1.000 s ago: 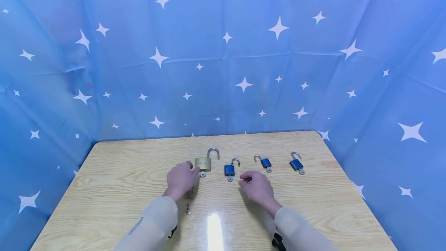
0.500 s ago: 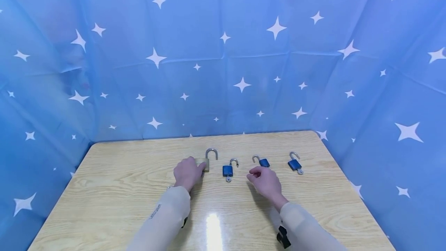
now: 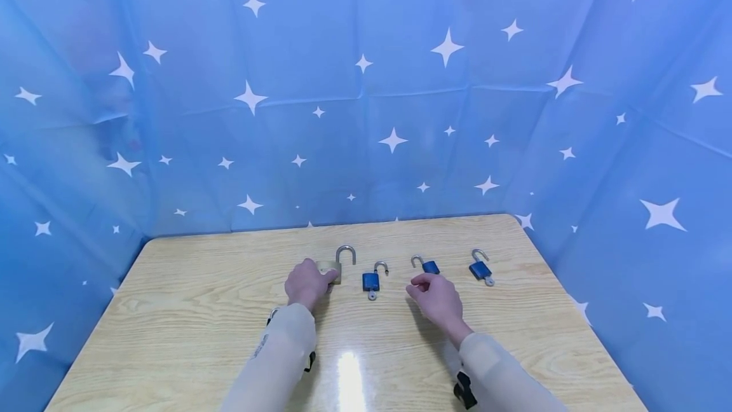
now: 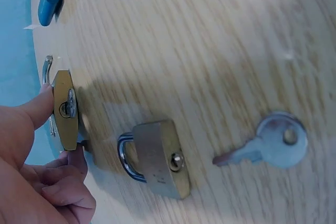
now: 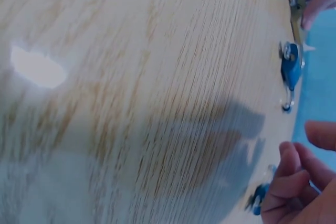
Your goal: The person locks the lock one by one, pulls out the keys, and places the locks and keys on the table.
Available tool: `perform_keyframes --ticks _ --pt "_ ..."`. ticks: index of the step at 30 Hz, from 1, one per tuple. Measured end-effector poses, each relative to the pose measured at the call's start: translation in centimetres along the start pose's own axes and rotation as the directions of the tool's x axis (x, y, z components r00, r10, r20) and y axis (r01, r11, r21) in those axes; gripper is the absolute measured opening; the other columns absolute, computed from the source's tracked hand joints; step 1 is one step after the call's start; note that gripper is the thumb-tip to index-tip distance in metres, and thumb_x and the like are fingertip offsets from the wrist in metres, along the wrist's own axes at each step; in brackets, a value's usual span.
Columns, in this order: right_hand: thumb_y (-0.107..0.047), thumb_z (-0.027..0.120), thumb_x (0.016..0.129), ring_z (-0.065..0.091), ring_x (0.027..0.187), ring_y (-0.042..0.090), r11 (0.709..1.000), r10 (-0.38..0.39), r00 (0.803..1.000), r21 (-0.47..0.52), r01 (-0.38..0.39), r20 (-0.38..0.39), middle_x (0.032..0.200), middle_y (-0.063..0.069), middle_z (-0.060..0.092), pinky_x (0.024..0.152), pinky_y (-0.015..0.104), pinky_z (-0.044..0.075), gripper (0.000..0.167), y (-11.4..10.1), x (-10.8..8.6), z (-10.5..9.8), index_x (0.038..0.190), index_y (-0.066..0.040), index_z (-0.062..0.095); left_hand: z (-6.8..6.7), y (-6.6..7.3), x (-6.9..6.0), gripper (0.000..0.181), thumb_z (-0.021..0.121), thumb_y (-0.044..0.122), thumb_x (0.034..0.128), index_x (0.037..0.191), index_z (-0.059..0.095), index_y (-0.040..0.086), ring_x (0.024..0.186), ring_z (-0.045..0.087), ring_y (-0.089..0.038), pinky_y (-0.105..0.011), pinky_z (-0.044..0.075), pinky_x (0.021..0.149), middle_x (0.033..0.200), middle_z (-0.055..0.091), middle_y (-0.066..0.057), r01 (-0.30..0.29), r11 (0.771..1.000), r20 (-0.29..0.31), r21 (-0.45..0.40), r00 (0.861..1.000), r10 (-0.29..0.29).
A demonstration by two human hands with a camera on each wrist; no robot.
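The left hand (image 3: 306, 283) pinches the large brass padlock (image 3: 338, 268) by its body; in the left wrist view, thumb and fingers sit at opposite sides of the brass body (image 4: 65, 132), with a key in its keyhole. The padlock's shackle (image 3: 345, 249) is swung open. Loosely bent and empty, the right hand (image 3: 438, 301) hovers over the table, partly covering a blue padlock (image 3: 431, 267). Another blue padlock (image 3: 370, 281), with a key in it, lies between the hands.
A third blue padlock (image 3: 480, 270) lies at the right with its shackle open. Near the left wrist lie a smaller closed padlock (image 4: 157, 161) and a loose key (image 4: 283, 145). A blue star-patterned curtain (image 3: 366, 145) stands behind the wooden table (image 3: 189, 310).
The left hand has moved from beside the brass padlock onto its body, covering its lower part. The right hand has shifted slightly right, now covering part of the middle blue padlock.
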State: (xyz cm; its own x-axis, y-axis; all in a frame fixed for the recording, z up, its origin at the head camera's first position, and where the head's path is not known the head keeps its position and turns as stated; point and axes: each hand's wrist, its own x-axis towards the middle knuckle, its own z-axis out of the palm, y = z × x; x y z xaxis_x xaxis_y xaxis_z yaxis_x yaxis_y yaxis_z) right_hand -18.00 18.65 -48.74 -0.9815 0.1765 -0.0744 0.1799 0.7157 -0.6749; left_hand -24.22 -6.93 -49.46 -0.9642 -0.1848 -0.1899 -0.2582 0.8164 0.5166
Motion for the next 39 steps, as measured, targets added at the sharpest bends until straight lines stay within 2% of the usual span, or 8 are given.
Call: perform_keyframes --ticks 3,7,14,17,23,29,31,39 --pt "-0.026 0.068 0.089 0.060 0.075 0.013 1.000 0.002 1.000 -0.001 -0.002 -0.004 0.089 0.001 0.069 0.060 0.028 0.043 0.022 0.0 -0.1 0.0 0.105 -0.011 0.073 -0.1 -0.2 0.0 0.048 0.073 0.048 0.0825 0.066 0.044 0.014 0.051 0.038 -0.017 -0.030 0.028 0.047 0.056 0.037 0.001 0.017 0.999 0.015 -0.045 1.000 -0.016" --pt "-0.027 0.068 0.089 0.058 0.072 0.012 1.000 0.014 1.000 -0.006 -0.015 -0.018 0.087 0.000 0.068 0.058 0.027 0.042 0.022 0.1 0.0 0.1 0.104 -0.012 0.073 -0.3 -0.2 -0.1 0.045 0.075 0.045 0.0801 0.067 0.047 0.012 0.053 0.039 -0.018 -0.031 0.029 0.046 0.057 0.040 0.000 0.033 0.994 0.032 -0.100 0.999 -0.030" --pt "-0.029 0.067 0.089 0.058 0.071 0.012 0.999 0.040 0.998 0.003 -0.040 -0.039 0.086 0.000 0.068 0.057 0.027 0.041 0.021 0.1 0.0 0.3 0.102 -0.014 0.073 -0.6 -0.3 -0.1 0.049 0.078 0.047 0.0770 0.062 0.045 0.014 0.051 0.035 -0.017 -0.031 0.027 0.046 0.054 0.036 0.001 0.073 0.988 0.049 -0.140 0.997 -0.066" --pt "-0.028 0.067 0.089 0.058 0.070 0.012 0.999 0.039 0.998 0.004 -0.039 -0.044 0.085 0.000 0.068 0.058 0.027 0.041 0.021 0.1 0.0 0.3 0.102 -0.013 0.073 -0.6 -0.4 0.0 0.048 0.078 0.046 0.0773 0.062 0.044 0.015 0.052 0.035 -0.017 -0.031 0.027 0.047 0.055 0.036 0.001 0.074 0.981 0.061 -0.178 0.996 -0.064" --pt "-0.028 0.067 0.089 0.057 0.070 0.013 0.999 0.036 0.998 0.003 -0.036 -0.048 0.084 0.000 0.068 0.057 0.027 0.040 0.020 0.0 -0.2 0.4 0.101 -0.013 0.073 -0.5 -0.9 0.2 0.055 0.074 0.039 0.0829 0.057 0.030 0.019 0.051 0.025 -0.016 -0.031 0.027 0.049 0.054 0.022 0.003 0.089 0.949 0.137 -0.301 0.989 -0.049" --pt "-0.030 0.067 0.090 0.057 0.071 0.012 0.999 0.039 0.998 0.004 -0.039 -0.039 0.085 -0.001 0.067 0.058 0.027 0.040 0.021 -0.3 -0.3 0.4 0.102 -0.014 0.073 -0.8 -0.9 0.2 0.050 0.071 0.037 0.0866 0.057 0.036 0.018 0.054 0.031 -0.017 -0.031 0.032 0.054 0.055 0.026 0.003 0.095 0.942 0.169 -0.322 0.985 -0.042" --pt "-0.029 0.067 0.090 0.057 0.071 0.012 0.999 0.033 0.999 0.008 -0.033 -0.038 0.085 0.000 0.067 0.058 0.027 0.040 0.020 -0.4 -0.3 0.4 0.102 -0.014 0.073 -0.9 -0.8 0.0 0.051 0.070 0.036 0.0869 0.056 0.035 0.018 0.052 0.029 -0.016 -0.031 0.032 0.053 0.054 0.025 0.003 0.101 0.936 0.174 -0.337 0.984 -0.043" --pt "-0.028 0.067 0.091 0.057 0.070 0.012 1.000 0.015 0.999 0.015 -0.014 -0.037 0.085 0.000 0.067 0.058 0.027 0.041 0.018 -0.5 -0.4 0.3 0.101 -0.014 0.073 -1.0 -0.7 -1.0 0.056 0.069 0.033 0.0893 0.051 0.032 0.017 0.046 0.022 -0.014 -0.030 0.030 0.051 0.049 0.023 0.004 0.105 0.883 0.215 -0.457 0.977 -0.005"
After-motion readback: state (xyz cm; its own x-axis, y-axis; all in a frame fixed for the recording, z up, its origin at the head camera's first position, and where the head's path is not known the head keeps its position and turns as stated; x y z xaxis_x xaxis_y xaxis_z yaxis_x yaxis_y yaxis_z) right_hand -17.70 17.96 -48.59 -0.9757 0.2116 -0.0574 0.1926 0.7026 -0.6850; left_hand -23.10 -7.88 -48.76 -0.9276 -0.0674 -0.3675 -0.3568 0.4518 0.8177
